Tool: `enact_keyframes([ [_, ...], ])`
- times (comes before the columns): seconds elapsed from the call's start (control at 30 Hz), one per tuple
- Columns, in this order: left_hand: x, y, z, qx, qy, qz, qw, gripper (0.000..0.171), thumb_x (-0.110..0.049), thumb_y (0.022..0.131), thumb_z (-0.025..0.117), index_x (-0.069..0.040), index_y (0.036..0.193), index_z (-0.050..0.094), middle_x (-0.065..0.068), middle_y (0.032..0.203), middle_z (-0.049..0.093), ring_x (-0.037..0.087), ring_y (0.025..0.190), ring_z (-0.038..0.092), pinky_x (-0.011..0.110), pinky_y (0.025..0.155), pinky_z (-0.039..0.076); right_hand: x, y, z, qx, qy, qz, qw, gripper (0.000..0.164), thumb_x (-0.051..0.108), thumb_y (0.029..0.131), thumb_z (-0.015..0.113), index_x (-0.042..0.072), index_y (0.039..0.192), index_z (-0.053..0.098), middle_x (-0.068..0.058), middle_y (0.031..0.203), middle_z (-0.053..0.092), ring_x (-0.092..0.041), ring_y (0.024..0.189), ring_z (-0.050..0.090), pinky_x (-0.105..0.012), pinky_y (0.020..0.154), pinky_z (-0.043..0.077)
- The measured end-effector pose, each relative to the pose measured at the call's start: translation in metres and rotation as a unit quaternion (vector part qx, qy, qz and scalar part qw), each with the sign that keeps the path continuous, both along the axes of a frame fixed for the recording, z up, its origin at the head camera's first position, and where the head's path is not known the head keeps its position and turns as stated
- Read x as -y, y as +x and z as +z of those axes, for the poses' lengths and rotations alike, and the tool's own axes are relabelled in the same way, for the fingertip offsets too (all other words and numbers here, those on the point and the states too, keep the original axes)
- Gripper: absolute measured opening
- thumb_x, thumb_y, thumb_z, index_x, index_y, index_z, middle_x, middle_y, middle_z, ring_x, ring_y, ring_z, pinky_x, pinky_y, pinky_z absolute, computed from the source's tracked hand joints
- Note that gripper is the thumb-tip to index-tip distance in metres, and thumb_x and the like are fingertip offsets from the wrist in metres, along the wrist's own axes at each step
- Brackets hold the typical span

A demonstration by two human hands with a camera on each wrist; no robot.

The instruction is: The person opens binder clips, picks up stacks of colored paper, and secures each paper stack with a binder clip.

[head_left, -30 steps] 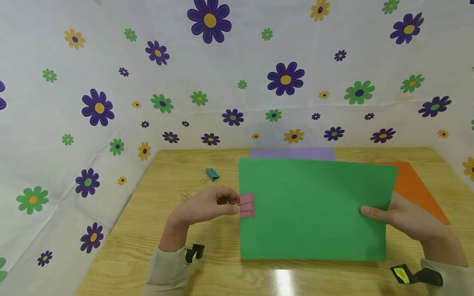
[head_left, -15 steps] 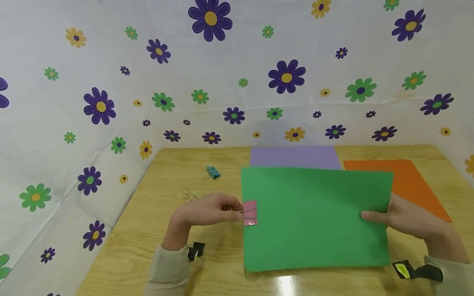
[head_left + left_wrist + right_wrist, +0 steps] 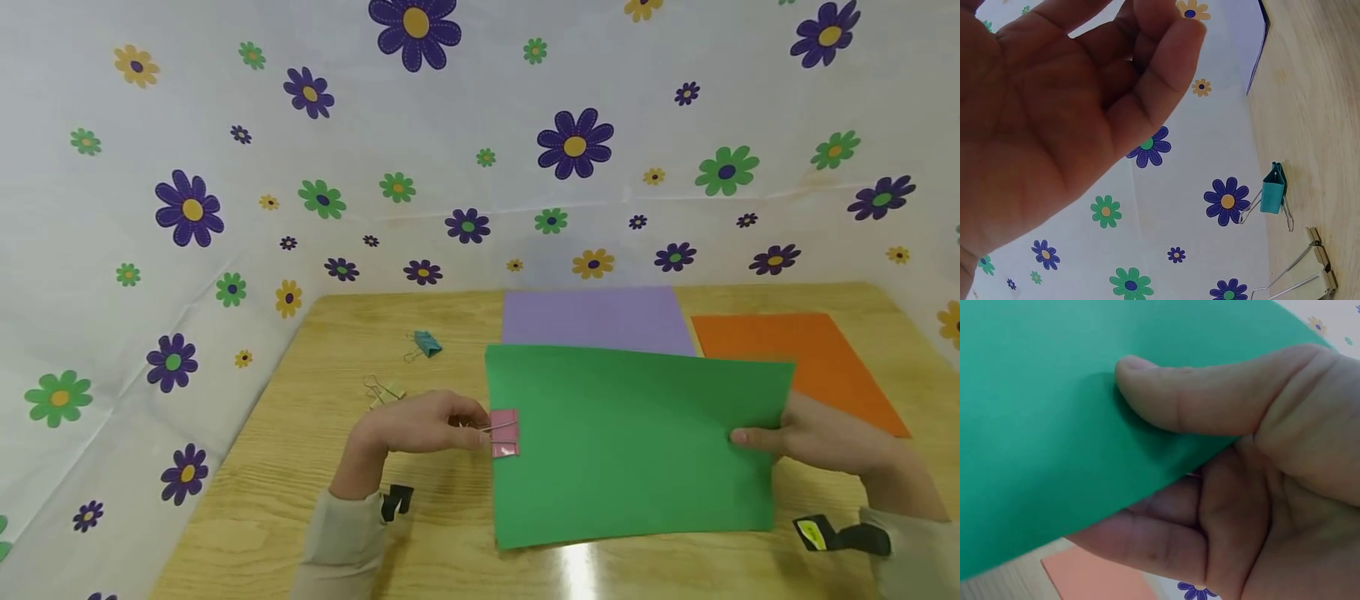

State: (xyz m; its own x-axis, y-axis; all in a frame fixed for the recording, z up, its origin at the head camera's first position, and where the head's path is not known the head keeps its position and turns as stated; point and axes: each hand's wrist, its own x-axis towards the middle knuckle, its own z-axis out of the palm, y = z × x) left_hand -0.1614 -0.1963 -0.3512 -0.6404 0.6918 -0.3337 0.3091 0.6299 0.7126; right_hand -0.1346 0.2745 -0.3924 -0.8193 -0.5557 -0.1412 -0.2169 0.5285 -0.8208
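Note:
A green sheet (image 3: 637, 450) is held up over the table, tilted so its broad side faces me. On its left edge sits a pink binder clip (image 3: 505, 432), its wire handles pointing left. My left hand (image 3: 423, 425) pinches those handles between thumb and fingers. At the right edge my right hand (image 3: 832, 442) grips the sheet, thumb on the front and fingers behind. The right wrist view shows that thumb (image 3: 1179, 397) pressing a dent into the green surface. In the left wrist view the palm (image 3: 1041, 137) and curled fingers show, while the pink clip is out of sight.
A teal binder clip (image 3: 427, 343) and a pale yellow binder clip (image 3: 386, 393) lie on the wooden table (image 3: 285, 467), left of the sheet. Behind it lie a purple sheet (image 3: 596, 317) and an orange sheet (image 3: 840, 375). A flowered cloth (image 3: 450, 183) hangs around the table.
The green sheet has come down and toward me with both hands, uncovering more of the purple and orange sheets. Both hands keep their hold on the clip and the sheet.

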Motion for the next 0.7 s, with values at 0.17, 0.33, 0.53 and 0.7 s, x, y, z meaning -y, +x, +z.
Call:
enact_keyframes([
  [0.17, -0.003, -0.002, -0.004, -0.001, -0.009, -0.011, 0.9999, 0.026, -0.029, 0.099, 0.059, -0.012, 0.116, 0.069, -0.004, 0.102, 0.065, 0.014, 0.089, 0.057, 0.032, 0.079, 0.049, -0.003, 0.0, -0.003, -0.012, -0.004, 0.026, 1.0, 0.055, 0.011, 0.1, 0.059, -0.011, 0.143, 0.033, -0.031, 0.132, 0.05, -0.011, 0.106, 0.057, -0.03, 0.073, 0.054],
  [0.33, -0.005, -0.002, -0.007, 0.005, -0.013, -0.012, 0.9998, 0.025, -0.028, 0.098, 0.059, -0.012, 0.114, 0.069, -0.004, 0.099, 0.065, 0.013, 0.086, 0.057, 0.031, 0.076, 0.049, -0.003, -0.001, -0.006, 0.015, -0.004, 0.028, 0.999, 0.058, 0.012, 0.1, 0.059, -0.012, 0.143, 0.028, -0.034, 0.134, 0.046, -0.028, 0.111, 0.056, -0.032, 0.073, 0.055],
  [0.53, -0.009, -0.001, -0.008, -0.014, -0.024, -0.014, 0.9995, 0.023, -0.027, 0.099, 0.06, -0.01, 0.112, 0.07, -0.004, 0.097, 0.066, 0.012, 0.085, 0.058, 0.031, 0.076, 0.049, -0.002, -0.002, -0.006, 0.017, 0.002, 0.03, 0.999, 0.059, 0.013, 0.099, 0.061, -0.013, 0.141, 0.03, -0.033, 0.132, 0.047, -0.035, 0.112, 0.055, -0.031, 0.075, 0.055],
  [0.7, -0.013, 0.0, -0.008, -0.027, -0.035, -0.018, 0.9989, 0.018, -0.024, 0.098, 0.061, -0.009, 0.103, 0.07, -0.003, 0.091, 0.064, 0.012, 0.08, 0.054, 0.029, 0.072, 0.046, -0.001, -0.002, -0.007, 0.045, -0.021, 0.033, 0.998, 0.059, 0.011, 0.099, 0.061, -0.014, 0.14, 0.026, -0.032, 0.129, 0.048, -0.022, 0.103, 0.06, -0.035, 0.072, 0.056],
])
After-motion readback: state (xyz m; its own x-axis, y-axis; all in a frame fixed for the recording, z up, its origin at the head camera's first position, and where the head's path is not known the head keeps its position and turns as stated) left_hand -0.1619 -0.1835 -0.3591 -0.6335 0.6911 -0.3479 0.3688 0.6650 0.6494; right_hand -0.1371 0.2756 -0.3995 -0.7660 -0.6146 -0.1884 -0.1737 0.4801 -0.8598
